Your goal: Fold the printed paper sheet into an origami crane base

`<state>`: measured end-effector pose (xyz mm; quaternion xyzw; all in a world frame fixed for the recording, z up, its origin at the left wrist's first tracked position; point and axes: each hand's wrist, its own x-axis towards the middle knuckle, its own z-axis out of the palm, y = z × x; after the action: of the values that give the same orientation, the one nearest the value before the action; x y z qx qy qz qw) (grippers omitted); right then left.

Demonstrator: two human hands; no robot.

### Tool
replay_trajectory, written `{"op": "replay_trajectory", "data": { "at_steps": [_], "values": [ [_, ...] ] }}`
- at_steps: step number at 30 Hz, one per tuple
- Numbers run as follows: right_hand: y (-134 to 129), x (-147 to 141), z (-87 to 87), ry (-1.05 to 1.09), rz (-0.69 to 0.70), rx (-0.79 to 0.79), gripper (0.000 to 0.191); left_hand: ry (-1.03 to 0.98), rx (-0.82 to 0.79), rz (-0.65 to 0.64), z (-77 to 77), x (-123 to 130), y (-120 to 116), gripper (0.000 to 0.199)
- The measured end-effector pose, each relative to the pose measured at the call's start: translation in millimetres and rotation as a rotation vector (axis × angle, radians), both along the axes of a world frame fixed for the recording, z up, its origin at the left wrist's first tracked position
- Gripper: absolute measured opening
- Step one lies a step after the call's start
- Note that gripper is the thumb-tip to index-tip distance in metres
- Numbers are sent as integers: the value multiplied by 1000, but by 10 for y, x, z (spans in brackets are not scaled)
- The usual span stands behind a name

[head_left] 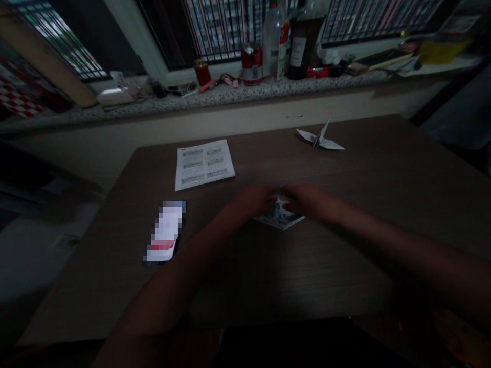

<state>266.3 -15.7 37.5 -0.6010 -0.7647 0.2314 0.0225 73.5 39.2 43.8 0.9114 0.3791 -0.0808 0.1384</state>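
A small folded sheet of printed paper (283, 219) lies on the table, its near corner pointing toward me. On its left side my left hand (258, 198) has its fingers closed at the paper's upper part. From the other side my right hand (303, 198) grips the same part, its fingertips close to those of the left. The fingers hide the far end of the paper, and dim light blurs the finger detail. Beyond the hands, to the right, stands a folded paper crane (321, 140) with spread wings.
A printed sheet (205, 164) lies at the table's back left, with a lit phone (165, 232) nearer me. Behind the brown table (383, 179), a stone windowsill (172, 106) carries a red can (252, 64), a clear bottle (273, 46), a dark bottle (301, 48) and a small jar (202, 72).
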Motion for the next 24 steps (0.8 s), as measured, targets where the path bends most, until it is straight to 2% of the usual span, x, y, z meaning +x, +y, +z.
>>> {"op": "replay_trajectory", "data": {
  "at_steps": [7,14,19,24],
  "values": [
    [-57,-4,-30,39,31,26,20,14,44,40,7,42,-67,39],
    [-87,39,-103,124,30,45,18,-25,3,-6,-38,-9,-40,35],
    [-129,60,-127,198,47,102,13,-103,-38,-12,-114,-125,-4,31],
    [-183,97,-185,334,56,168,14,-279,-164,23,-129,-231,-27,26]
  ]
}}
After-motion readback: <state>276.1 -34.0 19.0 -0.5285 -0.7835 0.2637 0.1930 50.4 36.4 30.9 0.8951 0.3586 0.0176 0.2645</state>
